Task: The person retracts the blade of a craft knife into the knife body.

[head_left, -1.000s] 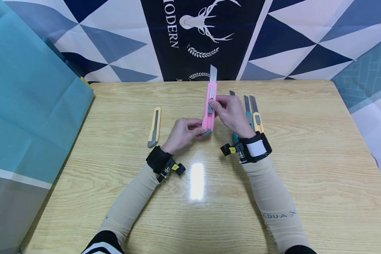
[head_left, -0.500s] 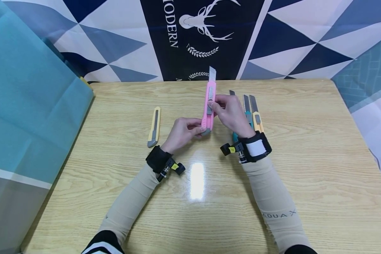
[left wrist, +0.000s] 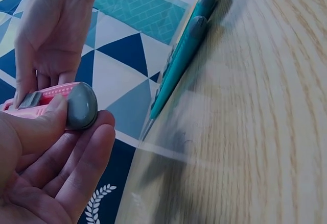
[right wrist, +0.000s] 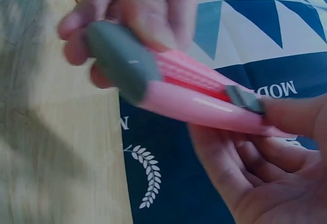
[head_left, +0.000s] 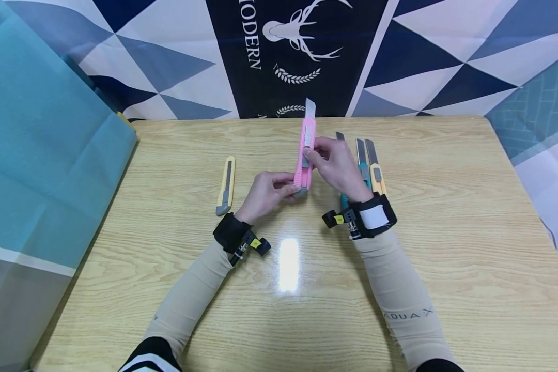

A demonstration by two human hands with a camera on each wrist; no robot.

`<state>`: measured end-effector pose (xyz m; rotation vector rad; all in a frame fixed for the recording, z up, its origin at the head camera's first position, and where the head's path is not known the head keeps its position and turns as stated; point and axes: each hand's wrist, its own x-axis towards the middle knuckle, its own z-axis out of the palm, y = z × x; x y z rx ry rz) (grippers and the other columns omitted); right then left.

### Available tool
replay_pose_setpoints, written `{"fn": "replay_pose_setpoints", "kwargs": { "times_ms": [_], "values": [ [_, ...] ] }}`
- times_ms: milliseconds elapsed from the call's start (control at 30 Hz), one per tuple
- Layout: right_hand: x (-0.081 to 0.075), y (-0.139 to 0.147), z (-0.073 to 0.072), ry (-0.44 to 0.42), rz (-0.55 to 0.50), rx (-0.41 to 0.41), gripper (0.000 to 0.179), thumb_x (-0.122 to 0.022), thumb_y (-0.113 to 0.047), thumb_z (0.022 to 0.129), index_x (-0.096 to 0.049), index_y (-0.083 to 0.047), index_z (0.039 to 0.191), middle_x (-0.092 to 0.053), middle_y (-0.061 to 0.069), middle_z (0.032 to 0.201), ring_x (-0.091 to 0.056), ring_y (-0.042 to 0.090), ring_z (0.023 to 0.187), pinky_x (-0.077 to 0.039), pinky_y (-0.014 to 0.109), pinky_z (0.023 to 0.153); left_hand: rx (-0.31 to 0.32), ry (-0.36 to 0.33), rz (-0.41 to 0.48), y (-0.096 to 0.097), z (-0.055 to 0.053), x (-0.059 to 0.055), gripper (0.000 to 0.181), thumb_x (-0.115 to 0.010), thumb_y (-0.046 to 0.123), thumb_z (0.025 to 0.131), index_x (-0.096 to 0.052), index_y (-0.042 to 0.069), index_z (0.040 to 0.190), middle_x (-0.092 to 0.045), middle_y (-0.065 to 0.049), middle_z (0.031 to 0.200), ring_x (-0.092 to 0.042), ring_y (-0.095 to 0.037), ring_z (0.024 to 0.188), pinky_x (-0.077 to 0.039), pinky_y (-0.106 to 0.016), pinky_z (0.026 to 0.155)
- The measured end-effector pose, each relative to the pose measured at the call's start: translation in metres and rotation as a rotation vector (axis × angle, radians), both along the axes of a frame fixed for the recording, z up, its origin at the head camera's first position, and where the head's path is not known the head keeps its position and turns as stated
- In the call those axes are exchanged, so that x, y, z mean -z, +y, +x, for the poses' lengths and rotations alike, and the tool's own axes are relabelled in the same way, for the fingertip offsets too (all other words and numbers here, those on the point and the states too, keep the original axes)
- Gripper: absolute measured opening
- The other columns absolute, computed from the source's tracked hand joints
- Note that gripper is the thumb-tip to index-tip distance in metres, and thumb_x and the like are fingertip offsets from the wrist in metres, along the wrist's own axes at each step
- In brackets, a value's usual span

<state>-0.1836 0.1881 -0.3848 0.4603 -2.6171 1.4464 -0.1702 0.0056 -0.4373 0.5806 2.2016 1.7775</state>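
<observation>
Shifted slightly left, the pink knife [head_left: 309, 133] is held above the table's [head_left: 428, 248] far half, its blade [head_left: 310, 108] seemingly a touch shorter; perhaps the slider [right wrist: 245, 100] is easing back. The left hand [head_left: 267, 194] pinches its butt [head_left: 300, 192]; the right hand [head_left: 338, 164] pinches it by the slider, hiding one teal knife's [head_left: 344, 201] middle.

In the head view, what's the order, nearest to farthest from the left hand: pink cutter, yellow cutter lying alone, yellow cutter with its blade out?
1. Pink cutter: held by the left hand.
2. Lone yellow cutter: just left of that hand.
3. Blade-out yellow cutter: away to the right.
</observation>
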Motion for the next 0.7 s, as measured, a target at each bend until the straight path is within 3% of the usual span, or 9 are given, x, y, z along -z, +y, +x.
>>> {"fn": "replay_pose_setpoints", "kwargs": {
  "times_ms": [133,300,467,533,700],
  "values": [
    [0.001,0.0,-0.001,0.016,-0.027,-0.019,0.017,-0.056,-0.014,0.093,-0.064,0.0,0.101,-0.064,0.008,0.083,-0.059,0.019,0.066,-0.044,0.022,0.051,-0.016,0.015,-0.006,0.0,-0.001,0.0,0.025,-0.064,0.003,0.085,-0.065,-0.002,0.109,-0.068,-0.017,0.1,-0.065,-0.015,0.077,-0.059,-0.039,0.07],
    [0.0,-0.001,-0.001,-0.007,-0.041,-0.024,0.018,-0.054,-0.015,0.095,-0.064,-0.001,0.1,-0.065,0.008,0.083,-0.059,0.012,0.066,-0.05,0.025,0.054,-0.031,0.05,-0.04,-0.001,-0.001,0.0,0.025,-0.065,0.008,0.085,-0.066,0.001,0.109,-0.068,-0.015,0.101,-0.064,-0.011,0.08,-0.059,-0.035,0.071],
    [0.001,-0.003,-0.001,-0.055,-0.062,-0.049,0.025,-0.051,-0.02,0.097,-0.065,0.001,0.099,-0.065,0.01,0.082,-0.061,0.011,0.066,-0.059,0.035,0.06,-0.053,0.05,-0.034,-0.001,0.011,-0.025,0.024,-0.063,0.001,0.086,-0.064,-0.004,0.109,-0.066,-0.021,0.103,-0.065,-0.025,0.082,-0.058,-0.042,0.074],
    [0.001,-0.003,-0.001,-0.063,-0.066,-0.054,0.028,-0.049,-0.022,0.098,-0.065,0.001,0.097,-0.065,0.011,0.081,-0.062,0.012,0.066,-0.06,0.038,0.06,-0.068,0.049,-0.052,0.0,0.011,-0.027,0.024,-0.062,-0.001,0.086,-0.063,-0.006,0.11,-0.066,-0.022,0.103,-0.064,-0.028,0.082,-0.057,-0.043,0.076],
    [0.001,-0.002,0.0,-0.071,-0.074,-0.045,0.032,-0.047,-0.025,0.099,-0.066,0.001,0.093,-0.065,0.014,0.081,-0.062,0.013,0.064,-0.06,0.039,0.059,-0.073,0.077,-0.065,0.0,-0.002,-0.003,0.024,-0.065,0.006,0.085,-0.066,0.001,0.109,-0.068,-0.015,0.1,-0.065,-0.018,0.078,-0.058,-0.034,0.073]
  ]
}}
